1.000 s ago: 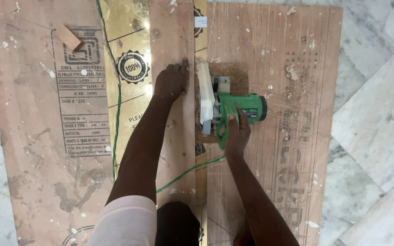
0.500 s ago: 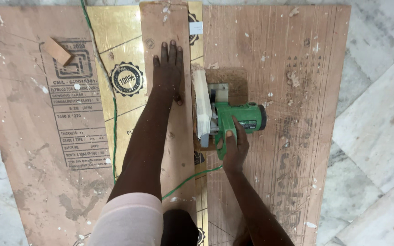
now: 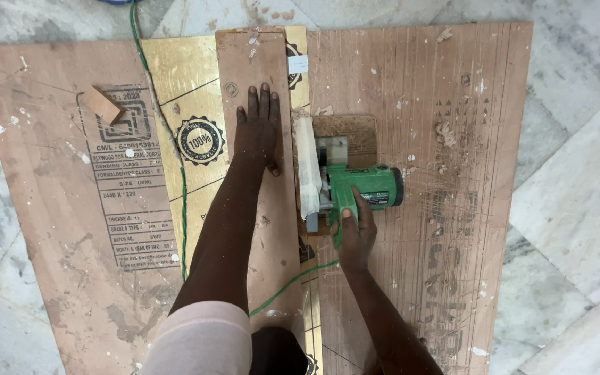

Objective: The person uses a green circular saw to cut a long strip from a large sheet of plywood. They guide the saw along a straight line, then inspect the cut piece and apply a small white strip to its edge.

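Since the earlier frame the saw [image 3: 355, 186] has advanced up the board, away from the person, and the left hand [image 3: 257, 132] has slid further up the strip [image 3: 258, 173] ahead of it.

The saw is a green handheld circular saw. It sits just right of the strip's right edge, its guard against that edge, on the gold sheet [image 3: 189, 76] where that sheet meets the plywood [image 3: 425, 208]. Its handle runs along the line of cut, parallel to the strip; the motor housing sticks out to the right, across that line. The blade end faces the far edge of the board.

The right hand [image 3: 355, 232] is closed around the rear handle, fingers wrapped and thumb on top. I judge this a pushing grip from behind. The left hand grips nothing: it lies flat, fingers spread, palm down on the strip, which appears to serve as a straightedge (pressure keeps it from shifting under the saw's side load).

The strip's long axis runs away from the person, as does the sheet beneath it. A green cord [image 3: 175, 180] trails across the sheet to the left and passes under the arm. A small wood offcut [image 3: 102, 105] lies on the plywood at upper left, well apart. Marble floor [image 3: 578, 208] surrounds the board.
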